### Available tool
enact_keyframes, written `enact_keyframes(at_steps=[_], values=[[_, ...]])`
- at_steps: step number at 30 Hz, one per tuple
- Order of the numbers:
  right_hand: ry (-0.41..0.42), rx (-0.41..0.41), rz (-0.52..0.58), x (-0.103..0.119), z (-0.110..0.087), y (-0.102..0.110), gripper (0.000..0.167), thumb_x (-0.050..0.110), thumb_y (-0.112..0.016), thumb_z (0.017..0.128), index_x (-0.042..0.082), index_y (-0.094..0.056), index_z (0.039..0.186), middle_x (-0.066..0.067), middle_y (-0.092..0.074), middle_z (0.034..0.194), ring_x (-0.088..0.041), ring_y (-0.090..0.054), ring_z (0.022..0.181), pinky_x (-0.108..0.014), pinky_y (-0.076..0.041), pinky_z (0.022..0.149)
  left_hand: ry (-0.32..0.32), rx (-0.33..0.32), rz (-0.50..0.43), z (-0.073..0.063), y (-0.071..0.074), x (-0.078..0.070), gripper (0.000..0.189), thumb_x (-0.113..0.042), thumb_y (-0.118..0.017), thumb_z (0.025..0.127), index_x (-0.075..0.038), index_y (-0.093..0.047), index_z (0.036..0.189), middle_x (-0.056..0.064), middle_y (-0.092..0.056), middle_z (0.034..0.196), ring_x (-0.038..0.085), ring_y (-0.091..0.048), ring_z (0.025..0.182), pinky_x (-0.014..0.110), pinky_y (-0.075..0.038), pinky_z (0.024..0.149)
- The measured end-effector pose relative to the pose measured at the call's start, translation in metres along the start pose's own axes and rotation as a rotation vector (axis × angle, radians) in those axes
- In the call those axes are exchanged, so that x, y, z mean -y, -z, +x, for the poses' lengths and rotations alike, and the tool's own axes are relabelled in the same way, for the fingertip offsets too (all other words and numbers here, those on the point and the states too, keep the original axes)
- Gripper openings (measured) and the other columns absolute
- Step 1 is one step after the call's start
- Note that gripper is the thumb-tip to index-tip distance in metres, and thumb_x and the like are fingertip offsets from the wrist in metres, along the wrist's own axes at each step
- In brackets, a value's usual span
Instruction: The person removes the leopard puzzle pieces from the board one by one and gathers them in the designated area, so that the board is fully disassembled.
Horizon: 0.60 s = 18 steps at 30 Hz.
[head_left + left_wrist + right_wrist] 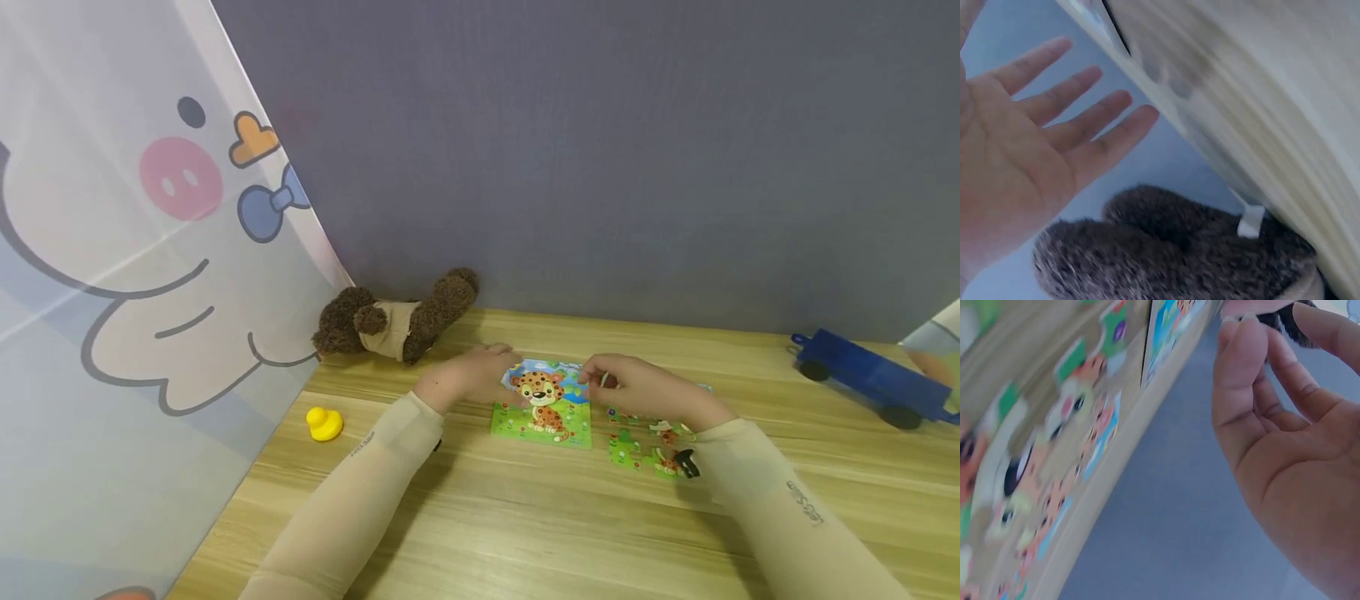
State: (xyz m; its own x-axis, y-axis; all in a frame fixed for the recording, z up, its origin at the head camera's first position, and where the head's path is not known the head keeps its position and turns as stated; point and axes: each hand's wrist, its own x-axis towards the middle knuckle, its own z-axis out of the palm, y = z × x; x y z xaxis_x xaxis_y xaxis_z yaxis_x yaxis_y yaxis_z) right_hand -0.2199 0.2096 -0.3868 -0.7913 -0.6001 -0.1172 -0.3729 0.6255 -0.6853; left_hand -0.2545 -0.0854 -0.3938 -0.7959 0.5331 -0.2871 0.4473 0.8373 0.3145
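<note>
A square picture board [542,428] showing a spotted leopard cub on grass lies on the wooden table between both hands. My left hand [476,375] hovers at its left edge; in the left wrist view the palm [1016,150] shows, with fingers stretched, spread and holding nothing. My right hand [637,385] is above the board's upper right edge. Its fingers are loosely bent in the right wrist view, and nothing shows between them and the thumb. Loose jigsaw pieces [624,450] with cub and grass prints are spread under and beside the right forearm, partly hidden by it.
A brown plush bear [390,329] in a beige top lies at the back left, near the left hand. A yellow rubber duck [325,425] sits on the left. At the far right stands a blue toy wagon [873,375] with black wheels. A grey partition [600,167] closes the back.
</note>
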Motion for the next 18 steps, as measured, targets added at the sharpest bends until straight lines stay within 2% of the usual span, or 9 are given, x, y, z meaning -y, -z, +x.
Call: enact_keyframes(at_steps=[4, 9, 13, 18], values=[[0.008, 0.013, 0.018, 0.005, 0.011, -0.009, 0.036, 0.02, -0.068, 0.105, 0.003, -0.06, 0.136, -0.016, -0.063, 0.127, -0.019, -0.067, 0.102, -0.032, -0.059, 0.081, -0.065, 0.031, 0.024, 0.002, -0.009, -0.01, 0.095, -0.064, -0.075, 0.093, -0.022, -0.036, 0.168, 0.006, -0.024, 0.18, 0.035, -0.02, 0.168, 0.058, -0.031, 0.133], [-0.034, 0.059, 0.051, 0.005, 0.02, -0.019, 0.049, 0.018, -0.076, 0.098, 0.005, -0.057, 0.142, -0.02, -0.055, 0.139, -0.021, -0.066, 0.107, -0.035, -0.059, 0.087, -0.138, 0.041, 0.061, 0.005, -0.02, -0.02, 0.096, -0.063, -0.078, 0.09, -0.025, -0.036, 0.168, 0.003, -0.028, 0.178, 0.03, -0.023, 0.167, 0.051, -0.039, 0.131], [-0.044, 0.065, 0.033, 0.003, 0.024, -0.025, 0.05, 0.015, -0.079, 0.093, 0.006, -0.059, 0.138, -0.018, -0.055, 0.137, -0.022, -0.061, 0.108, -0.035, -0.056, 0.088, -0.159, 0.028, 0.082, 0.005, -0.025, -0.026, 0.095, -0.061, -0.079, 0.089, -0.023, -0.039, 0.167, 0.002, -0.033, 0.175, 0.028, -0.025, 0.166, 0.046, -0.039, 0.131], [-0.055, 0.052, -0.005, 0.0, 0.029, -0.031, 0.048, 0.014, -0.084, 0.089, 0.008, -0.062, 0.131, -0.013, -0.059, 0.13, -0.024, -0.06, 0.11, -0.037, -0.054, 0.092, -0.132, 0.034, 0.09, 0.005, -0.027, -0.03, 0.102, -0.063, -0.08, 0.088, -0.019, -0.035, 0.168, -0.001, -0.034, 0.174, 0.026, -0.027, 0.165, 0.044, -0.04, 0.131]])
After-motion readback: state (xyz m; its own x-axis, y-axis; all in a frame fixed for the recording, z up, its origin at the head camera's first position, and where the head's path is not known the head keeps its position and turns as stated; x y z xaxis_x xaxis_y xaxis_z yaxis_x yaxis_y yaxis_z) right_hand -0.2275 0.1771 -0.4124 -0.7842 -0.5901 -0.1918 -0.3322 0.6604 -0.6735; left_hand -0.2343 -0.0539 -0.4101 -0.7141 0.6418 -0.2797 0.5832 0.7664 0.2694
